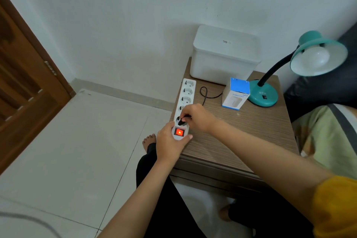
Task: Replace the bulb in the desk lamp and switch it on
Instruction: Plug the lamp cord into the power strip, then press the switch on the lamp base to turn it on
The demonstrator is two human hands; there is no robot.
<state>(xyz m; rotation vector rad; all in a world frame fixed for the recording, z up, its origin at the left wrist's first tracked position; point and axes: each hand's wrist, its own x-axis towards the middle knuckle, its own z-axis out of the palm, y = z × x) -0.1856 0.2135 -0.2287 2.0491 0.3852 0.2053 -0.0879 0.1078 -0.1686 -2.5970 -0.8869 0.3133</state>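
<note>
While the left hand (170, 141) clamps the near end of the strip (186, 100), thumb beside its lit red switch (179, 132), the right hand (195, 117) pinches the black plug (182, 120) at the nearest of 5 sockets. Whether the plug is fully seated I cannot tell. Best to push straight down, fingers clear of the pins, strip pinned flat. At 2 o'clock the lamp (309, 63) stands unlit, a bulb (316, 56) in its shade, with a box (236, 93) just beside its base.
</note>
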